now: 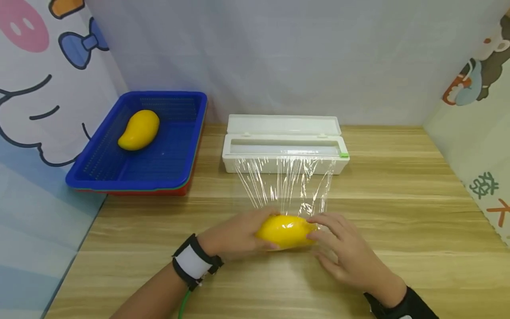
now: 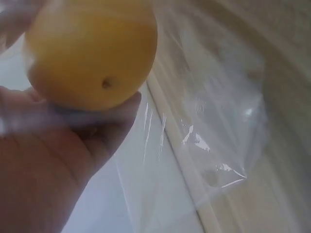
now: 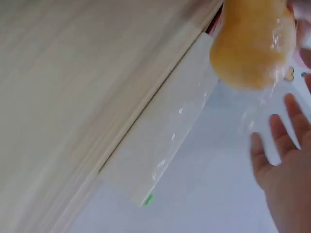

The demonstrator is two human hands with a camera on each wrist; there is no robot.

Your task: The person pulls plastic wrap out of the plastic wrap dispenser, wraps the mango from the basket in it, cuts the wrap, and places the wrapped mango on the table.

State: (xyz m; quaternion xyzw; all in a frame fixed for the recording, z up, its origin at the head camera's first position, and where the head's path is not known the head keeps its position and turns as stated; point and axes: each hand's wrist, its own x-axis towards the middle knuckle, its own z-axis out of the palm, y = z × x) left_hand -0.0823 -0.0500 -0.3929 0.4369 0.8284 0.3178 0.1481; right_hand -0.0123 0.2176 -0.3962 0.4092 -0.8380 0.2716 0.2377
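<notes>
Black left wristband (image 1: 201, 249), white patch (image 1: 193, 262), green cable (image 1: 183, 305); black right band (image 1: 415, 304).

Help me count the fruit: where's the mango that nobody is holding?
In the head view, the loose mango lies at upper left inside the blue basket, to the left of the white film box.

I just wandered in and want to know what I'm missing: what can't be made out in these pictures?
Head view: the inside of the red basket, hidden by the blue basket stacked above it.
Head view: the underside of the mango in the left hand, hidden by the mango's own upper side.
Left wrist view: that mango's far end, cut off by the top edge.
Right wrist view: part of the right hand, cut off by the right edge.
</notes>
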